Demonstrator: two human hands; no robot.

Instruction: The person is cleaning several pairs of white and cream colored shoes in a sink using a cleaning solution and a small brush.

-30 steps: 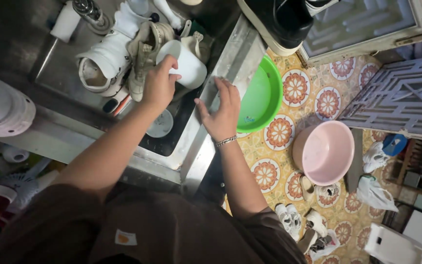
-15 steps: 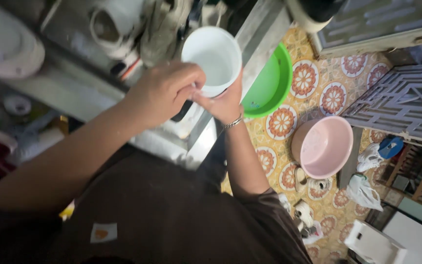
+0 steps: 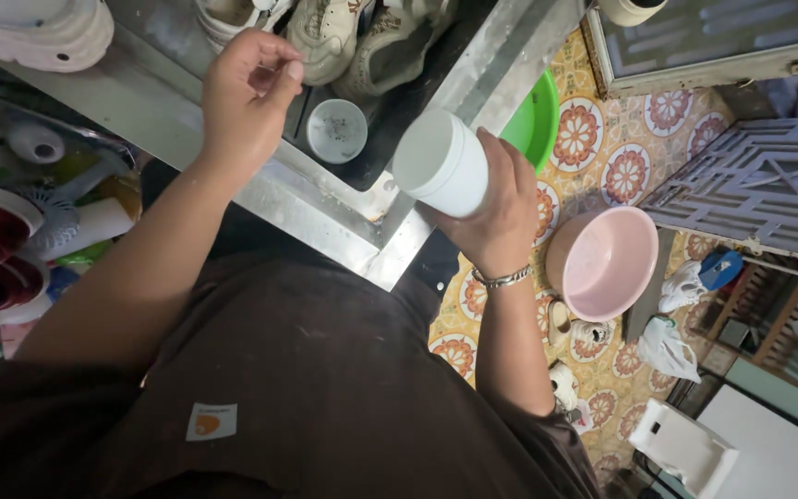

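My right hand (image 3: 502,205), with a metal bracelet at the wrist, grips a white cylindrical jar (image 3: 442,163) tilted over the corner of a steel sink (image 3: 325,217). My left hand (image 3: 244,92) hovers above the sink's near rim with thumb and forefinger pinched together; nothing shows between them. Pale worn sneakers (image 3: 362,37) lie in the dark basin. A small round grey disc (image 3: 335,130) sits on the basin floor between my two hands.
A green basin (image 3: 536,120) and a pink basin (image 3: 602,261) stand on the patterned tile floor to the right, with a white stool (image 3: 685,444) and more shoes nearby. A white clog (image 3: 30,32) rests on the counter. Clutter fills the space under the counter at left.
The jar was upright with its open mouth showing and both hands on it. Now only my right hand holds it, tilted, and my left hand has moved off to the left over the sink.
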